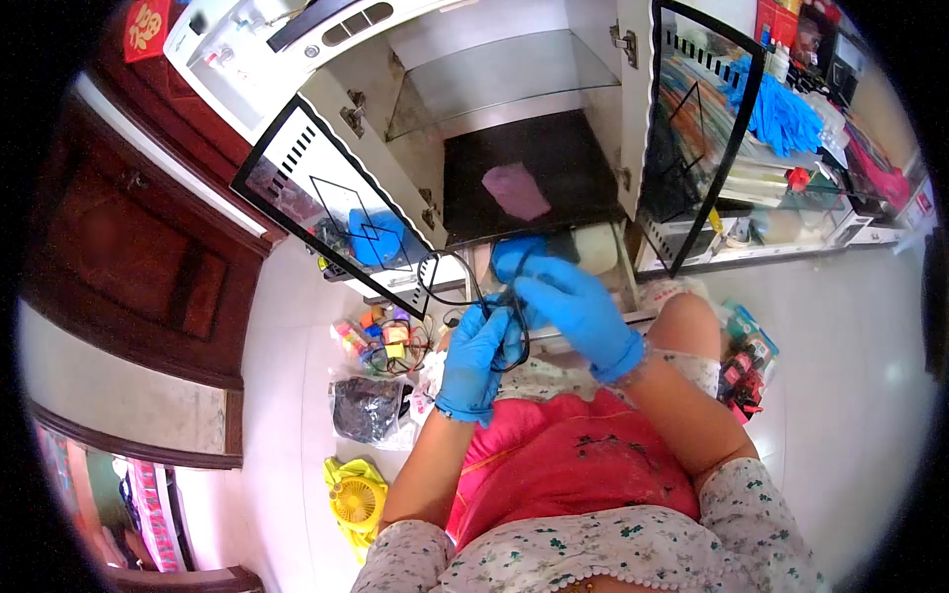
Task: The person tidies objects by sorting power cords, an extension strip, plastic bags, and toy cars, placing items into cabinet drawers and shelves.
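Both my hands wear blue gloves and meet in front of an open drawer [623,272]. A thin black cable [525,341] runs between them in loose loops. My left hand [474,361] is closed around a gathered part of it. Just to the right and slightly higher, my right hand [583,308] pinches the cable with its fingers. The fingertips partly cover each other and the cable's ends are hidden. Behind the hands, a blue item [514,255] lies in the drawer, partly covered.
Above the drawer a white cabinet stands open, with a glass shelf [504,79] and a pink cloth [516,192] inside. Its left door [336,212] and right door [697,128] swing outward. Small items and a black bag [368,408] lie on the floor, near a yellow fan [357,502].
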`<state>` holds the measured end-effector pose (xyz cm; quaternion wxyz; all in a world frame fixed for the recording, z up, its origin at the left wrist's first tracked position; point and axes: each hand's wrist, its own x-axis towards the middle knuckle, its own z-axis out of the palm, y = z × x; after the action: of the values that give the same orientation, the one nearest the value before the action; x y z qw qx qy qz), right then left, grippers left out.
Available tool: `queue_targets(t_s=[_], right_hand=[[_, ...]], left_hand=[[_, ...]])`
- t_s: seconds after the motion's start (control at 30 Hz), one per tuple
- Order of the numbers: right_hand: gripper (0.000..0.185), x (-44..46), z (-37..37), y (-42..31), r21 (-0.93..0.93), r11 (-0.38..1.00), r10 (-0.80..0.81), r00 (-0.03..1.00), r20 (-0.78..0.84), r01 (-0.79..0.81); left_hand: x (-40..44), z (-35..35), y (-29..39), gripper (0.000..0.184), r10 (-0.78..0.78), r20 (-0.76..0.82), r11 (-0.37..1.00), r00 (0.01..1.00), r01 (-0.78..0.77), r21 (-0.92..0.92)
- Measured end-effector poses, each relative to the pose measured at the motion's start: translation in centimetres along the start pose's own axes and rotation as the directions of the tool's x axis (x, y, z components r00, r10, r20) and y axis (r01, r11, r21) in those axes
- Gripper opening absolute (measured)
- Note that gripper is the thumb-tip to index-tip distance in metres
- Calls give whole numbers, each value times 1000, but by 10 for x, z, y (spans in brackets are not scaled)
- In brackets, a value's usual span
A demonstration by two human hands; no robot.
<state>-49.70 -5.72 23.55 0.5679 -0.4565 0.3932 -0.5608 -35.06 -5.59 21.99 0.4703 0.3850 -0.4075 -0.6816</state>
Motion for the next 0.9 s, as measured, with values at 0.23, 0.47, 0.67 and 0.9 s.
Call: queue_targets(t_s=[0.23, 0.47, 0.67, 0.9], right_hand=[[45, 17, -38, -8, 392, 917, 51, 997, 62, -72], [49, 13, -38, 12, -49, 998, 52, 996, 73, -49], [33, 22, -21, 75, 168, 917, 282, 886, 368, -362], [32, 2, -16, 30, 101, 899, 388, 882, 267, -426]], left_hand=[[-6, -19, -13, 14, 2, 95, 995, 995, 7, -102], [-8, -16, -8, 19, -19, 90, 985, 996, 34, -170], [-8, -13, -2, 16, -23, 100, 994, 995, 33, -104], [6, -20, 3, 14, 80, -115, 996, 990, -84, -30]])
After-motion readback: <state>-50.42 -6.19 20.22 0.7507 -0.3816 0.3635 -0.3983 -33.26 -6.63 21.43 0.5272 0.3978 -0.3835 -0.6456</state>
